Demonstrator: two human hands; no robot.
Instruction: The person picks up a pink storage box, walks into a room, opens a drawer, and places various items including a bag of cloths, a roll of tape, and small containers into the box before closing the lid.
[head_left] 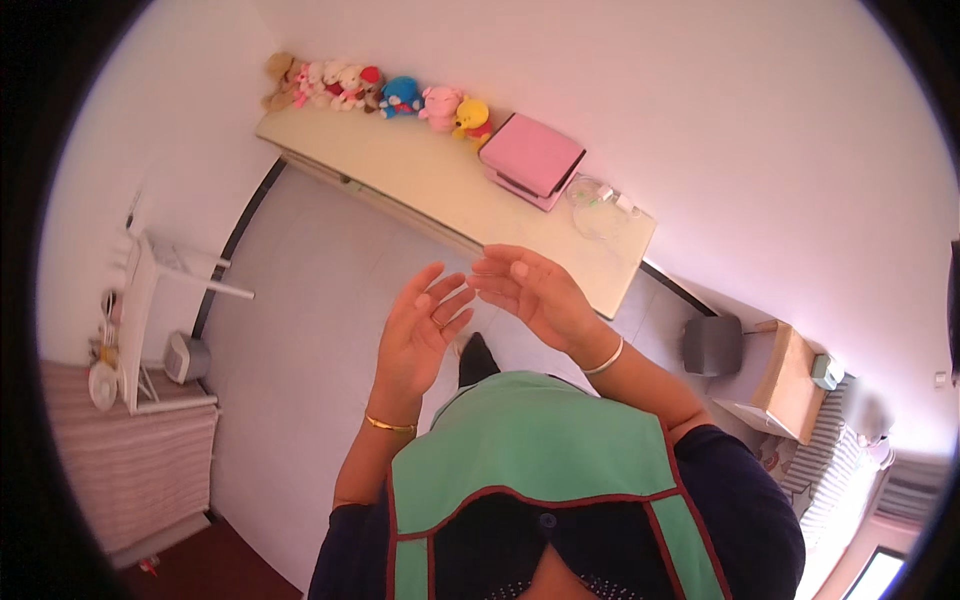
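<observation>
My left hand (425,328) is raised in front of the green apron (530,430), its fingers spread and lightly curved, with nothing in it. A gold bangle circles that wrist. Close beside it, my right hand (535,298) is also up, palm turned inward and fingers apart, holding nothing; a pale bangle sits on its wrist. The fingertips of the two hands nearly meet. Beyond them stands a long cream-topped cabinet (400,175) along the wall. On its top lie a pink box-like case (532,155) and white cables with plugs (605,195).
Several plush toys (400,97) line the cabinet's back left. At left are a white table frame (150,330), a grey-white box (187,358) and a bed with a striped cover (140,450). A grey bin (712,345) and a wooden-topped stand (790,385) are at right.
</observation>
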